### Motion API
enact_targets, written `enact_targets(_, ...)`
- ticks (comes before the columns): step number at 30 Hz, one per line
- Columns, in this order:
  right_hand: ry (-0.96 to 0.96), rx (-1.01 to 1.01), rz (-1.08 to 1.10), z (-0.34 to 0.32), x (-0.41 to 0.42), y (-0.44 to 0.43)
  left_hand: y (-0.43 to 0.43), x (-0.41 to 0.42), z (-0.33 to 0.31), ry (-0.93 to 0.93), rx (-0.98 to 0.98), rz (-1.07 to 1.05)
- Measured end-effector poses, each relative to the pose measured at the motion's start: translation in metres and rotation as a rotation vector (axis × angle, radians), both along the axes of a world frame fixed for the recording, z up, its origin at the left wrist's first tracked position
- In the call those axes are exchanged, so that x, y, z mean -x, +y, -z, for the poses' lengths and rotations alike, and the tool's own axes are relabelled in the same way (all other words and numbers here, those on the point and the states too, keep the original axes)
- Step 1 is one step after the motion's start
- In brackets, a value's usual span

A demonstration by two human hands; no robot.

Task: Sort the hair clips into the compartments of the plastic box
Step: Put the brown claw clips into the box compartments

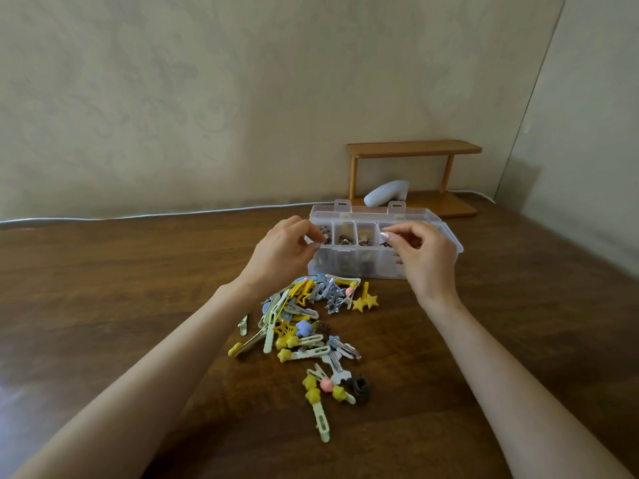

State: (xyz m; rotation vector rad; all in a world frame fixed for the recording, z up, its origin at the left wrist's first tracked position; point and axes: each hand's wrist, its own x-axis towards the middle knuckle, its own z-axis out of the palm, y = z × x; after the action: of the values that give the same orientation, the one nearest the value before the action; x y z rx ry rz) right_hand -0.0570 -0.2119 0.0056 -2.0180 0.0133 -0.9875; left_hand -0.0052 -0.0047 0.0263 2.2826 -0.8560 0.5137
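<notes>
While hair clips lie heaped mid-frame on the bench, left hand and right hand hover over the plastic box, fingertips pinched; holding what, unclear.

- A dark wooden table with a glossy grained top runs up to the wall.
- A clear plastic box stands on it towards the far side, its lid open and small dark clips in its compartments.
- A loose heap of hair clips, yellow, pale green, blue, pink and silver, lies just in front of the box and trails towards the near edge.
- A brown claw clip sits at the heap's near end.
- A small wooden rack stands behind the box, a white object under its shelf.
- A white cable runs along the far edge.
</notes>
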Motion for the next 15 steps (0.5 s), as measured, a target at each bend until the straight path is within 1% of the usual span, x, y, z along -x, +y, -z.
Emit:
enact_targets(2,-0.022,0.039,0.036,0.001,-0.003,-0.001,-0.001,0.001,-0.001,0.029,-0.013,0.019)
enact_targets(6,-0.049,0.226,0.116,0.008,-0.017,-0.002,-0.002,0.004,-0.003,0.083,-0.064,0.09)
enact_targets(10,-0.004,0.404,0.149,0.008,-0.019,0.002,-0.002,0.006,-0.005,0.142,-0.138,0.152)
enact_targets(15,-0.008,0.4,0.093,0.002,-0.012,0.005,-0.003,0.01,-0.007,0.322,-0.352,0.263)
